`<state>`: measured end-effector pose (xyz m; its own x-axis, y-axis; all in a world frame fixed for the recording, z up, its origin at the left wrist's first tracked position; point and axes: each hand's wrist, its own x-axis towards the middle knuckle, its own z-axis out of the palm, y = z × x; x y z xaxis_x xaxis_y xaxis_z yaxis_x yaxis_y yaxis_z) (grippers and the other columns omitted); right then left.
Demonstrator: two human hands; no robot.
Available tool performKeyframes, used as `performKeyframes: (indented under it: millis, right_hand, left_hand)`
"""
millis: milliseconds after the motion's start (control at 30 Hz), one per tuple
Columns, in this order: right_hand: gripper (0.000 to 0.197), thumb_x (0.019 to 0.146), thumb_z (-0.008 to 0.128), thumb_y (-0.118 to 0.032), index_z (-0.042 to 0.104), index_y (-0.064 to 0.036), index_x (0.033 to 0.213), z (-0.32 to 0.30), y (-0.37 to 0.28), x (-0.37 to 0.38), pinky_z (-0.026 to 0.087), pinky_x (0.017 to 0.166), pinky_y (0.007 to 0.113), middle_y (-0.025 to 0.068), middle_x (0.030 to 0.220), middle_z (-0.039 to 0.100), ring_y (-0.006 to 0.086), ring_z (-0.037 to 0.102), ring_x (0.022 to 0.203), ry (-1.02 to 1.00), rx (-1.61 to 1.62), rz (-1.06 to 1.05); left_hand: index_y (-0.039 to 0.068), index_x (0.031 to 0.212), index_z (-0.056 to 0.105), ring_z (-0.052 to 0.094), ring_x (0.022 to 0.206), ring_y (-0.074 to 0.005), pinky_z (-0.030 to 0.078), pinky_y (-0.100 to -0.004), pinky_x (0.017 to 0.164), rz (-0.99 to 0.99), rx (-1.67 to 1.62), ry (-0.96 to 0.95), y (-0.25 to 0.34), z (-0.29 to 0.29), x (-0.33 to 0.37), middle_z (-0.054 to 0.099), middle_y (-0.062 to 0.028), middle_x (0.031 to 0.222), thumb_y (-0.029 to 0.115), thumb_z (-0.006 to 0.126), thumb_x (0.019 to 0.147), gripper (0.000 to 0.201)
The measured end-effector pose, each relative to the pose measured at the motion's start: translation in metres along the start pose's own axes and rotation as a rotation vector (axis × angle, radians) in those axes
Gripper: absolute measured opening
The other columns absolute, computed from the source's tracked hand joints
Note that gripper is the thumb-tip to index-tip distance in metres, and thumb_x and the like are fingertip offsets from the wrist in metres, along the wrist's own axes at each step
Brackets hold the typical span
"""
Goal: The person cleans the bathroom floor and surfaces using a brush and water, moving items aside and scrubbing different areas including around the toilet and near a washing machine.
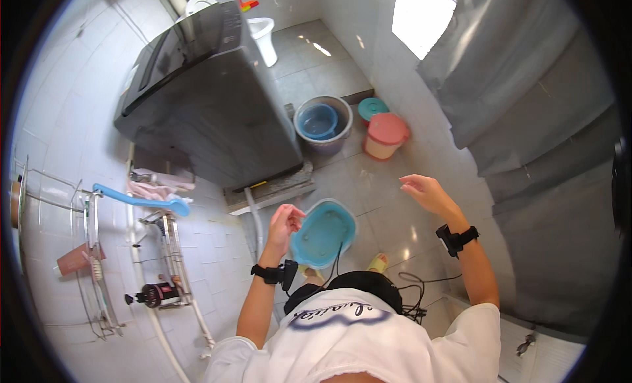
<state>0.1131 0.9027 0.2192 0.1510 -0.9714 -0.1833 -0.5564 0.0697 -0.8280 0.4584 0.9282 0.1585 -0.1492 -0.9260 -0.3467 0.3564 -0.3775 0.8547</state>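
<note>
My left hand (283, 226) hangs in the air beside the left rim of a light blue plastic basin (324, 233) on the floor. Its fingers are loosely bent and apart, and nothing shows in them. Off to the right, my right hand (426, 193) is raised above the tiles with fingers stretched out, also holding nothing. The basin stands in front of my feet; what little it may contain cannot be made out. A black device is strapped to each wrist.
A dark washing machine (210, 113) stands at left. Beyond the basin are a grey bucket (342, 140) holding a blue basin (317, 121), and a pink-lidded bucket (385, 136). A wall rack with a blue brush (141, 200) is at left, a grey curtain (546, 159) right, and black cables (415, 297) by my feet.
</note>
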Motion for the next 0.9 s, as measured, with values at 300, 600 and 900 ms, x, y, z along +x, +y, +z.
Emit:
performKeyframes:
  millis: [300, 600, 900]
  right_hand:
    - [0.026, 0.077, 0.052, -0.017, 0.054, 0.0002, 0.097, -0.115, 0.114, -0.082, 0.043, 0.065, 0.024, 0.0088, 0.08, 0.059, 0.0125, 0.055, 0.073, 0.131, 0.064, 0.155]
    - [0.024, 0.078, 0.052, -0.016, 0.054, 0.0006, 0.095, -0.14, 0.14, -0.066, 0.043, 0.064, 0.022, 0.008, 0.08, 0.059, 0.0109, 0.055, 0.072, 0.188, 0.194, 0.097]
    - [0.021, 0.078, 0.051, -0.014, 0.055, -0.0003, 0.094, -0.135, 0.076, 0.057, 0.043, 0.065, 0.022, 0.0081, 0.08, 0.059, 0.0117, 0.055, 0.072, 0.087, 0.226, -0.122]
  left_hand:
    - [0.008, 0.08, 0.046, 0.047, 0.057, -0.0077, 0.037, -0.0192, 0.054, 0.087, 0.067, -0.058, -0.019, 0.143, 0.038, 0.056, -0.0063, 0.077, 0.022, 0.04, 0.083, 0.015]
    - [0.006, 0.077, 0.05, 0.047, 0.053, -0.0106, 0.036, -0.0218, 0.047, 0.673, 0.012, 0.245, 0.11, 0.146, 0.086, 0.056, -0.008, 0.071, 0.019, 0.045, 0.081, 0.014]
    - [0.005, 0.082, 0.048, 0.048, 0.061, -0.0128, 0.037, -0.0243, 0.056, 0.817, -0.149, 0.228, 0.186, 0.139, 0.13, 0.056, -0.0096, 0.074, 0.021, 0.044, 0.081, 0.017]
